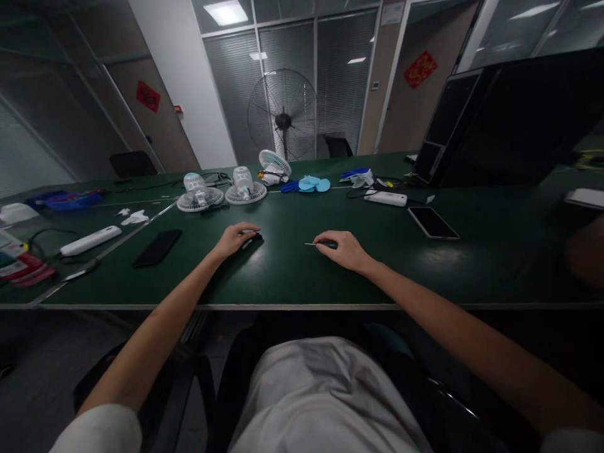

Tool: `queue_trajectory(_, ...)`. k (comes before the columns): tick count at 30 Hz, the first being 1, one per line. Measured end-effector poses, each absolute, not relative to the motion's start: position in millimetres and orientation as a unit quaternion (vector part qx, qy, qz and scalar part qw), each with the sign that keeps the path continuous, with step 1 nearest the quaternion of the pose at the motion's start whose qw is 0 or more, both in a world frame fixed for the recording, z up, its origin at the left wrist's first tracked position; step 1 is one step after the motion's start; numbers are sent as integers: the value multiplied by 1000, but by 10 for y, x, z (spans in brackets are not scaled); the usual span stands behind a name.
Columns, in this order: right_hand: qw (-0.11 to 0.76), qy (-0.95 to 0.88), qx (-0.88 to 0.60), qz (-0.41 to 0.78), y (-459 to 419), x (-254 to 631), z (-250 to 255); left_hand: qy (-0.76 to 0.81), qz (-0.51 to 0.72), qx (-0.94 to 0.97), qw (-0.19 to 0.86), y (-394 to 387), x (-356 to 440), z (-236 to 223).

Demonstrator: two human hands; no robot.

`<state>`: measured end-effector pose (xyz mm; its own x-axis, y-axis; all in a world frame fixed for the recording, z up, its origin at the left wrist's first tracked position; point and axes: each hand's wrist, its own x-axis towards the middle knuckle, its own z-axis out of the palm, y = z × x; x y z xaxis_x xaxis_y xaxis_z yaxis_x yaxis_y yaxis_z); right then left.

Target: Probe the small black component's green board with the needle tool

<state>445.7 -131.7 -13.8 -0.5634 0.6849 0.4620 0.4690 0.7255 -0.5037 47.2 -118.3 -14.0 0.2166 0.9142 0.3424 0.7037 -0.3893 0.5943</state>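
Note:
My left hand rests on the green table, its fingers closed around a small black piece whose kind I cannot make out. To the right, my right hand lies low over the tabletop and grips a screwdriver by its dark handle. The thin metal shaft points left, toward my left hand, and its tip touches nothing that I can see. A gap of bare table separates the two hands.
Beyond my hands are white fan heads, blue fan blades and gloves. A phone and a white power strip lie right. Left are a black slab and another strip. A large black screen stands right.

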Motion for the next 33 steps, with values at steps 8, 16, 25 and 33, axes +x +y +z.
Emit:
queue_trajectory(8, 331, -865, -347, 149, -1341, 4475, -131, 539, 312, 756, 199, -1183, 398, -134)
queue_trajectory(16, 327, -866, -350, 142, -1319, 4454, -155, 556, 307, 735, 237, -1164, 382, -174)
queue_trajectory(25, 322, -870, -344, 145, -1337, 4459, -121, 531, 292, 757, 242, -1227, 557, -135)
queue_trajectory(33, 322, -871, -349, 129, -1369, 4452, -98, 417, 269, 820, 285, -1259, 1635, -171)
